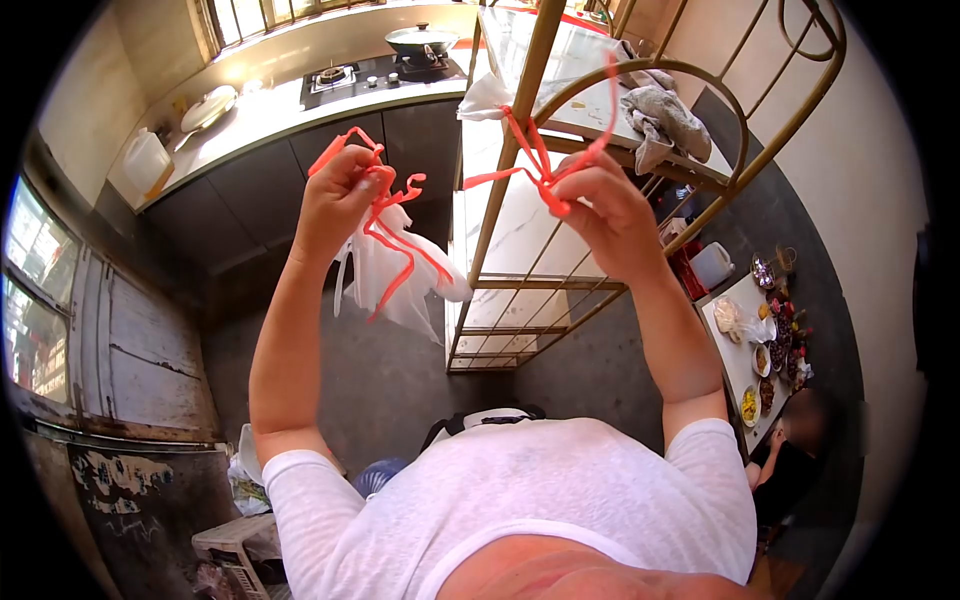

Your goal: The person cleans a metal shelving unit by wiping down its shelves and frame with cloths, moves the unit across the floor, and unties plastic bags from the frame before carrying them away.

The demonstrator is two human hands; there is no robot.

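Note:
My left hand [338, 200] is closed in a pinch on a bunched red plastic strip [393, 250], whose loose ends dangle below the fingers. A thin white plastic bag [405, 285] hangs just under that hand, among the red ends. My right hand [610, 215] pinches a knotted red strip [535, 165] beside the brown metal rack [490, 215]. One end of this strip reaches up past the fingers and another stretches left. White material [484, 98] sits by the rack post where the strip meets it; how they are joined cannot be made out.
Behind are a counter with a gas stove [335, 82], a lidded pan [420, 40] and a plastic jug [147, 162]. A grey cloth [662, 115] lies on the rack's upper shelf. To the right, a person [795, 450] is beside a table [733, 290] with several dishes.

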